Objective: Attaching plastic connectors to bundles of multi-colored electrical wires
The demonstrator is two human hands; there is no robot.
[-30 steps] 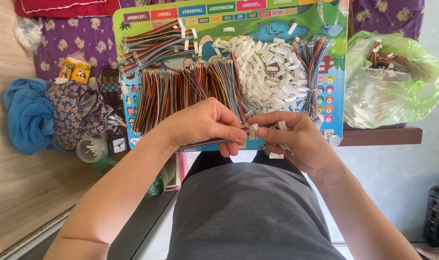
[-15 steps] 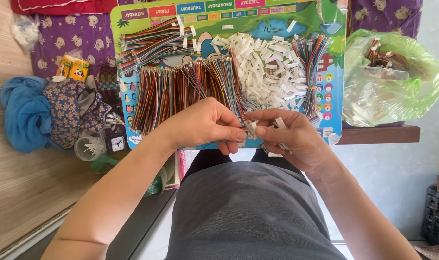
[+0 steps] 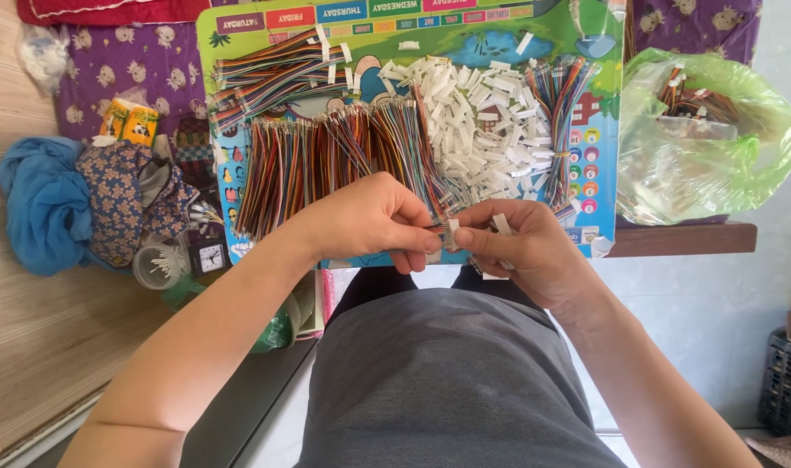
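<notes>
Head view: left hand [image 3: 374, 217], right hand [image 3: 521, 247] pinch wire connector [image 3: 448, 234].

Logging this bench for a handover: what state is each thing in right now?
Left hand: pinching a wire end.
Right hand: gripping a white connector, spares in the palm.
Wire rows: laid side by side on the board.
White connectors: loose heap.
Green bag: open, wires inside.
Blue cloth: crumpled.
</notes>
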